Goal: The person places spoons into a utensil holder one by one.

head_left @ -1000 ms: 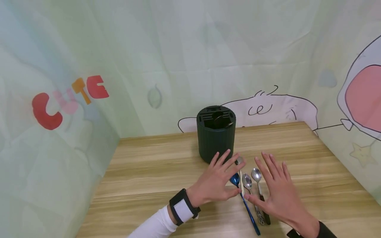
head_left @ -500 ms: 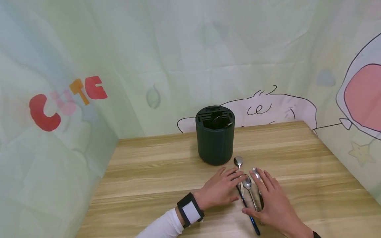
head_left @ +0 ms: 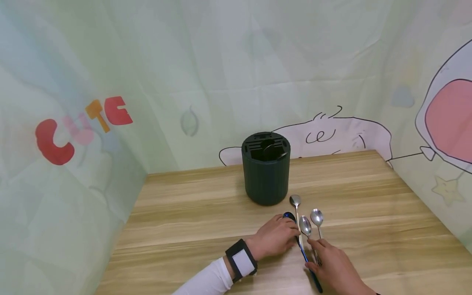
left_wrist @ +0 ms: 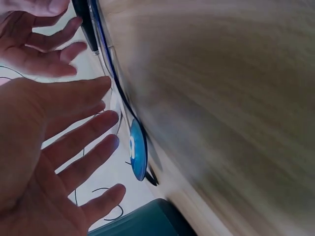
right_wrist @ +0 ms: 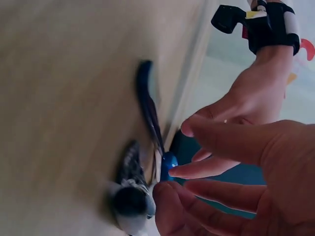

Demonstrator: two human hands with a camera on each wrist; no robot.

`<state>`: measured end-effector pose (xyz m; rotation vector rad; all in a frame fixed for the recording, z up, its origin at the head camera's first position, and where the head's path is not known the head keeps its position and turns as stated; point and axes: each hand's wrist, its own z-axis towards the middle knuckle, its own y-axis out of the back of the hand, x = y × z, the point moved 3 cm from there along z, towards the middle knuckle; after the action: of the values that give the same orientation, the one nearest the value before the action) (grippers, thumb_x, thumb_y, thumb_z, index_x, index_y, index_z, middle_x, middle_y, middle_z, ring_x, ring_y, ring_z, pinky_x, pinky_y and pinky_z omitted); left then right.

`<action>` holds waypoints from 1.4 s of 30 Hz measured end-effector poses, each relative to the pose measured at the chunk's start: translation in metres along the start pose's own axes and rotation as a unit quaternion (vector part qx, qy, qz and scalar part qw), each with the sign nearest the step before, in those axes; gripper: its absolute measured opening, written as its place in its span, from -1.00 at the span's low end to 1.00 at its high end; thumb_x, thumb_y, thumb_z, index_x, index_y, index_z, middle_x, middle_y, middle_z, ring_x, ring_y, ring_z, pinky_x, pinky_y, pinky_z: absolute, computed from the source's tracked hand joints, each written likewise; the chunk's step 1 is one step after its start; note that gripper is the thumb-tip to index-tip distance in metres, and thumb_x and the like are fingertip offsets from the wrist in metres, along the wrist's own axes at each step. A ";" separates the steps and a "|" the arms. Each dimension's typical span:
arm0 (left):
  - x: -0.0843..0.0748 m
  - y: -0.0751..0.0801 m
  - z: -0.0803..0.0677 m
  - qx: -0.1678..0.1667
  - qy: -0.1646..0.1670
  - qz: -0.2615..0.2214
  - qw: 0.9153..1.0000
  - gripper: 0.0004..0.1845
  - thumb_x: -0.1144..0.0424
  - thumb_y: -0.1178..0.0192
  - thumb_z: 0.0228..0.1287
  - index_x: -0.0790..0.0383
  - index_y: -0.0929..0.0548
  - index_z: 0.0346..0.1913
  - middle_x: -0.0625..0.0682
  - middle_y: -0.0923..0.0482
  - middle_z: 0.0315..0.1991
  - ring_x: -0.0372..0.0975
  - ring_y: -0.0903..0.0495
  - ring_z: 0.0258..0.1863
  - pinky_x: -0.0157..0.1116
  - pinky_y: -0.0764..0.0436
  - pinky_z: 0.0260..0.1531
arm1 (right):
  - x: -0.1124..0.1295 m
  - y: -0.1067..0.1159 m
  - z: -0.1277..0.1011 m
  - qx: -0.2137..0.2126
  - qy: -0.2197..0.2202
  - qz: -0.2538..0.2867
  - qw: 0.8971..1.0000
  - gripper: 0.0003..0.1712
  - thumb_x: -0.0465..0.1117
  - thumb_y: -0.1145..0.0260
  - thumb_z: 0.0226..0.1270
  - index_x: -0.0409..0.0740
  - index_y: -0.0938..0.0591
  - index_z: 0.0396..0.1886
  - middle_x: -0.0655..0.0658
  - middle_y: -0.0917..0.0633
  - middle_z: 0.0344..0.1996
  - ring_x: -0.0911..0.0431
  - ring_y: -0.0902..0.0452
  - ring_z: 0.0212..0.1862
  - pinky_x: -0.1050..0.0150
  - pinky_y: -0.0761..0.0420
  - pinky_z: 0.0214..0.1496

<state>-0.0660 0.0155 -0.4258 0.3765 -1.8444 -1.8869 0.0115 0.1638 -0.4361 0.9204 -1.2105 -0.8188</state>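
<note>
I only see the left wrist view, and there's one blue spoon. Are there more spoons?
Observer: Yes. Three silver spoons lie beside the blue spoon on the table.
Operator: What's the dark thing at the bottom of my picture?
Observer: A dark green holder, standing upright just behind the spoons.
Operator: Is anything on the wall?
Observer: Yes, the word CUTE in colourful letters, on the left.

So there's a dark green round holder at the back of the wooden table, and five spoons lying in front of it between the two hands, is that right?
Not quite: there are four spoons, not five. The head view shows the blue spoon and three silver spoons lying on the wooden table in front of the dark green round holder, between the left hand and the right hand.
</note>
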 end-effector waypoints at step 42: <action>0.005 0.003 -0.014 -0.030 -0.068 -0.040 0.996 -0.91 0.22 -0.29 0.27 -0.10 -0.62 -0.26 -0.32 -0.61 -0.30 -0.45 -0.55 -0.22 -0.39 -0.44 0.10 | 0.003 -0.006 -0.002 -0.002 0.110 0.032 0.993 -0.72 -0.38 -0.48 -0.08 0.08 -0.59 -0.63 0.23 -0.50 -0.65 0.38 -0.31 -0.53 0.38 -0.32 -0.50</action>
<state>-0.0626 0.0008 -0.4231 0.3140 -1.8788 -2.0633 0.0142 0.1586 -0.4406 0.9377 -1.0402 -0.6513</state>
